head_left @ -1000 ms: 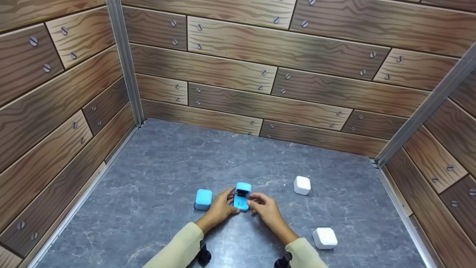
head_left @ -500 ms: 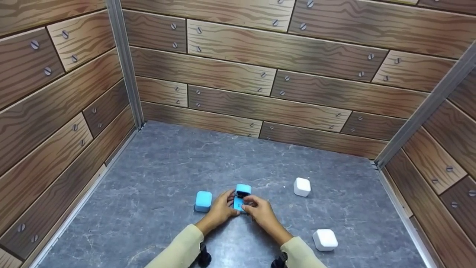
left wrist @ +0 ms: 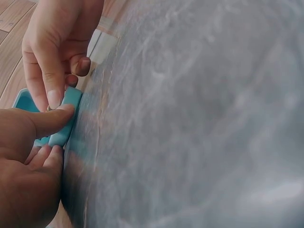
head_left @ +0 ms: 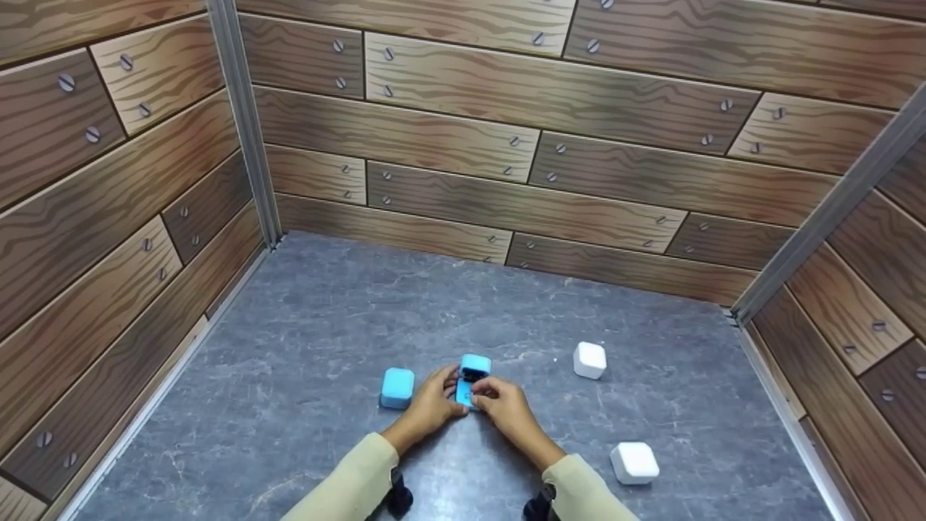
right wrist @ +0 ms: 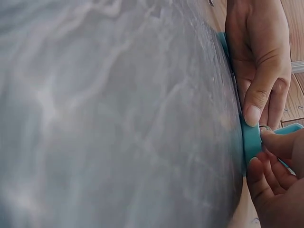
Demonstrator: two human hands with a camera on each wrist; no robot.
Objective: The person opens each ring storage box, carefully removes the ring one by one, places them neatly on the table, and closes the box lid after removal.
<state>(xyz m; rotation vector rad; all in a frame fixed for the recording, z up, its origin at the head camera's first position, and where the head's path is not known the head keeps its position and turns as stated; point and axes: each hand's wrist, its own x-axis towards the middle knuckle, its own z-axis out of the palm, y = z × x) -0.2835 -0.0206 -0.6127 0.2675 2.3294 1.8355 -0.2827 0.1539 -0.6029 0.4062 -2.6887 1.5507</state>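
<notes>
A blue ring box [head_left: 475, 364] stands with its lid raised on the grey tabletop, between the two hands. The left hand [head_left: 428, 405] grips its base from the left, thumb along the front wall [left wrist: 72, 99]. Over the base, the right hand [head_left: 508, 414] pinches a thin silvery ring [right wrist: 265, 127] between thumb and index finger, right at the insert. Most of the ring is hidden behind those fingertips. Just left of the left hand sits a second blue box [head_left: 397, 388], closed.
Two closed white boxes stand to the right: one farther back [head_left: 590, 360], another nearer [head_left: 634, 463] beside the right sleeve. Wood-patterned walls [head_left: 448, 108] enclose the grey tabletop [head_left: 325, 318] at the back and both sides.
The right hand has moved left from the ring box's right edge to over its base, fingers closing on the ring. The left hand keeps its grip on the box.
</notes>
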